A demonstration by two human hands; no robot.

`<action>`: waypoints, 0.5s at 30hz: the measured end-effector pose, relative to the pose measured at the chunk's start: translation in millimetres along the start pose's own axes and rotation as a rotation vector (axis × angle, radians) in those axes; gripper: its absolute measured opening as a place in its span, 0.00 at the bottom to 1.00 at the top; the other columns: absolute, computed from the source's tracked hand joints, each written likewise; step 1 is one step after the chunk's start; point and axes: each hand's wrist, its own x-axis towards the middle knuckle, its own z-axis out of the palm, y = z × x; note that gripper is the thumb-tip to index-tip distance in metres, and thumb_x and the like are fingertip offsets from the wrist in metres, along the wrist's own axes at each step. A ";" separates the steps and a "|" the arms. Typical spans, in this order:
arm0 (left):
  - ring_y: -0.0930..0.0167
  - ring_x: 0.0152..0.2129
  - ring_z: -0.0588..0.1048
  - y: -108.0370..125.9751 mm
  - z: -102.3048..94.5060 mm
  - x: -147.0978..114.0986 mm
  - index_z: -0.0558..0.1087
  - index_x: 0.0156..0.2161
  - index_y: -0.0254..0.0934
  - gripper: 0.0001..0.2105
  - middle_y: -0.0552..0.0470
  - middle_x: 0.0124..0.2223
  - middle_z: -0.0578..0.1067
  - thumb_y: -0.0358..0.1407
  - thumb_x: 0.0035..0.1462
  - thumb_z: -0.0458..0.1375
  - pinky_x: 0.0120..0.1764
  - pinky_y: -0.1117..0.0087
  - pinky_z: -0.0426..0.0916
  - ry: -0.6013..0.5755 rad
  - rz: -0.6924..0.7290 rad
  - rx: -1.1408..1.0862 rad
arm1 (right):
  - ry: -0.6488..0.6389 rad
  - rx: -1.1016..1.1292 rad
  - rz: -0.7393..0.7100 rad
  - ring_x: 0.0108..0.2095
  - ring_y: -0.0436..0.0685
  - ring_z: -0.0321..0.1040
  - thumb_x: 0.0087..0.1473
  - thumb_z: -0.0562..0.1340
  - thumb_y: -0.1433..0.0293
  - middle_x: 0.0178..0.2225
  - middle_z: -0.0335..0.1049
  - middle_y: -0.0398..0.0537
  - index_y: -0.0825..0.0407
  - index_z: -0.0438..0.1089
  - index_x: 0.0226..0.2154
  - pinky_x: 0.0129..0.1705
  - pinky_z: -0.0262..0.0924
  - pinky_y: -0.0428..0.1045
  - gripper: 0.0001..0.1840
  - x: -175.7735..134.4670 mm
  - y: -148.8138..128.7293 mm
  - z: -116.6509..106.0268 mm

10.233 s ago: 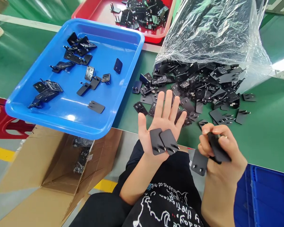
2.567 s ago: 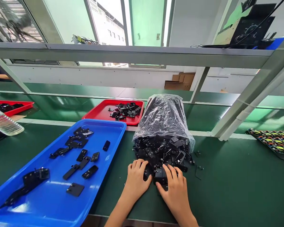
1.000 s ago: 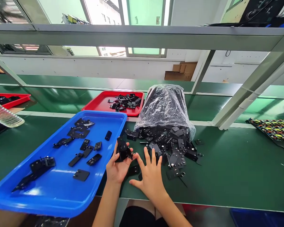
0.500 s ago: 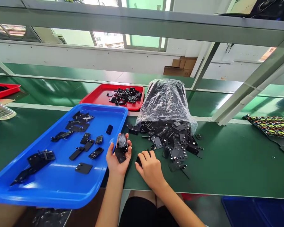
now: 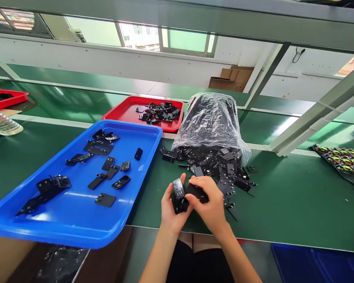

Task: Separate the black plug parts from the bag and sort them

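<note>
Cupped near the table's front edge, my left hand (image 5: 171, 214) holds a few small black plastic parts (image 5: 179, 205); one on top has a shiny, silvery face (image 5: 178, 188). Close beside it, my right hand (image 5: 214, 204) pinches a flat black plate (image 5: 198, 192) between thumb and fingers. Whether that plate touches the parts in my left hand I cannot tell. Beyond my right hand spreads a heap of black parts (image 5: 218, 161), spilling from the mouth of a clear plastic bag (image 5: 212, 118). To the left, a blue tray (image 5: 76, 232) carries several black parts in loose groups.
Behind the blue tray sits a red tray (image 5: 120, 110) with a pile of small black pieces. Another red tray (image 5: 17, 98) and a clear plastic object (image 5: 2, 121) are at far left. Patterned cords (image 5: 342, 161) lie at right. A shelf beam (image 5: 177, 19) crosses overhead.
My left hand has moved right, away from the blue tray's edge, with its parts. My right hand has lifted a black plate from the table and come up beside the left. The view has shifted slightly.
</note>
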 end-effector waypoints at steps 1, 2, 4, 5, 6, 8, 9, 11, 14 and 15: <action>0.62 0.48 0.74 -5.7 0.4 2.8 0.70 0.55 0.42 0.19 0.46 0.46 0.77 0.42 0.61 0.50 0.54 0.57 0.66 0.001 -0.014 0.013 | -0.022 -0.087 -0.085 0.41 0.59 0.69 0.54 0.64 0.65 0.40 0.73 0.51 0.50 0.73 0.39 0.45 0.64 0.54 0.10 -1.7 -0.5 4.0; 0.63 0.48 0.74 -10.1 0.8 5.7 0.71 0.54 0.40 0.19 0.46 0.47 0.77 0.43 0.61 0.50 0.54 0.60 0.66 0.007 -0.016 0.021 | -0.042 -0.180 -0.147 0.43 0.59 0.68 0.54 0.63 0.65 0.43 0.72 0.53 0.50 0.74 0.39 0.46 0.64 0.55 0.10 -3.6 0.3 8.0; 0.65 0.46 0.75 -15.6 1.5 10.2 0.73 0.52 0.37 0.19 0.47 0.45 0.78 0.43 0.60 0.51 0.52 0.66 0.67 0.059 0.002 0.021 | -0.078 -0.329 -0.199 0.44 0.60 0.67 0.56 0.61 0.64 0.48 0.69 0.55 0.50 0.74 0.41 0.46 0.62 0.55 0.11 -7.5 4.4 14.0; 0.67 0.44 0.76 -16.9 2.0 11.5 0.73 0.51 0.36 0.18 0.48 0.43 0.79 0.42 0.60 0.52 0.51 0.69 0.67 0.099 0.015 0.017 | -0.089 -0.374 -0.200 0.44 0.60 0.67 0.57 0.61 0.63 0.50 0.68 0.55 0.50 0.74 0.42 0.45 0.61 0.55 0.12 -9.3 6.9 15.6; 0.68 0.42 0.77 -17.7 2.5 12.2 0.74 0.49 0.36 0.17 0.49 0.41 0.79 0.41 0.59 0.52 0.50 0.70 0.68 0.137 0.028 0.010 | -0.088 -0.406 -0.194 0.44 0.60 0.66 0.57 0.60 0.63 0.51 0.67 0.56 0.50 0.73 0.43 0.45 0.60 0.55 0.13 -10.9 9.1 16.3; 0.69 0.40 0.77 -18.5 4.0 12.1 0.76 0.45 0.36 0.15 0.50 0.40 0.79 0.40 0.60 0.52 0.50 0.70 0.68 0.189 0.040 -0.004 | -0.055 -0.454 -0.183 0.45 0.61 0.64 0.56 0.60 0.60 0.53 0.66 0.56 0.49 0.73 0.46 0.46 0.57 0.56 0.16 -13.2 11.9 16.3; 0.68 0.40 0.77 -19.1 4.8 11.6 0.76 0.44 0.36 0.14 0.50 0.40 0.79 0.40 0.60 0.52 0.50 0.69 0.67 0.203 0.038 -0.007 | -0.039 -0.479 -0.174 0.46 0.62 0.63 0.56 0.61 0.59 0.55 0.65 0.55 0.48 0.72 0.47 0.48 0.56 0.58 0.18 -13.5 12.1 16.3; 0.67 0.41 0.77 -20.7 6.2 10.5 0.76 0.43 0.37 0.14 0.50 0.41 0.79 0.39 0.59 0.51 0.51 0.67 0.67 0.220 0.032 0.000 | -0.051 -0.534 -0.135 0.51 0.67 0.59 0.54 0.62 0.56 0.57 0.63 0.55 0.46 0.69 0.51 0.53 0.51 0.62 0.23 -12.2 10.1 17.0; 0.65 0.42 0.77 -23.7 7.3 10.2 0.76 0.44 0.36 0.15 0.49 0.42 0.79 0.40 0.59 0.52 0.49 0.66 0.68 0.211 0.036 0.023 | -0.192 -0.594 -0.024 0.60 0.73 0.50 0.52 0.62 0.53 0.58 0.62 0.55 0.48 0.65 0.56 0.59 0.38 0.71 0.31 -5.1 2.9 16.9; 0.65 0.41 0.77 -24.2 7.5 10.4 0.75 0.45 0.35 0.15 0.49 0.43 0.79 0.41 0.59 0.52 0.48 0.66 0.69 0.212 0.039 0.024 | -0.241 -0.594 0.007 0.61 0.75 0.47 0.52 0.62 0.52 0.59 0.62 0.56 0.49 0.63 0.57 0.60 0.34 0.74 0.33 -2.3 0.2 15.1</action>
